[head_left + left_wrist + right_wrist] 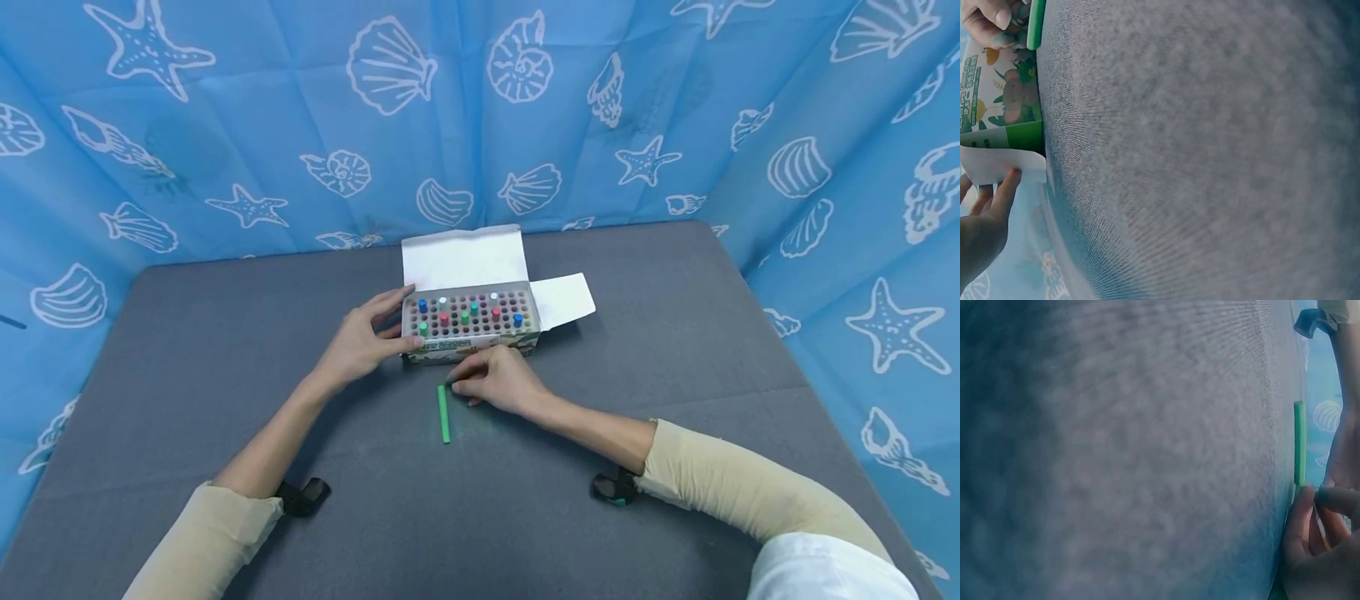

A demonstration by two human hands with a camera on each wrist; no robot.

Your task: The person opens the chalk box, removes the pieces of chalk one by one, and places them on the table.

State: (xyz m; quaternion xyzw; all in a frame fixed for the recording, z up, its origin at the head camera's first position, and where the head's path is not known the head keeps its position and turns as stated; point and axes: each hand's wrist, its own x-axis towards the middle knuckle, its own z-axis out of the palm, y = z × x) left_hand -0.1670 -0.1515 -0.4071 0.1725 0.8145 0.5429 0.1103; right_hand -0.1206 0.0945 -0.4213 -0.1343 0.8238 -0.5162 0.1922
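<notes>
A blue curtain point(457, 125) printed with white seashells and starfish hung beyond both sets of fingers. Below it, a grey cloth-covered table point(480, 517) spread out beneath them.

A long cardboard chalk box point(442, 352) sat between the left fingers and just beyond the right ones, its holed top turned upward, which seemed to leave every slot within reach. The white lid point(465, 258) rose behind it, beyond the left fingertips; a side flap point(561, 300) stuck out at the end farthest from them, apparently folded away from the holes.

The left hand point(363, 333) gripped the near end of the box, thumb in front and fingers behind, likely to steady it. The right hand point(502, 381) bent low before the box, its fingertips gathered close together; whether they pinched anything could not be told.

Several coloured chalk sticks point(444, 319) stood upright in the holes, to the right of the left thumb, spaced apart by the slots. One green chalk stick point(444, 414) lay flat on the cloth, its far end just beside the right fingertips, perhaps placed there for easy picking.
</notes>
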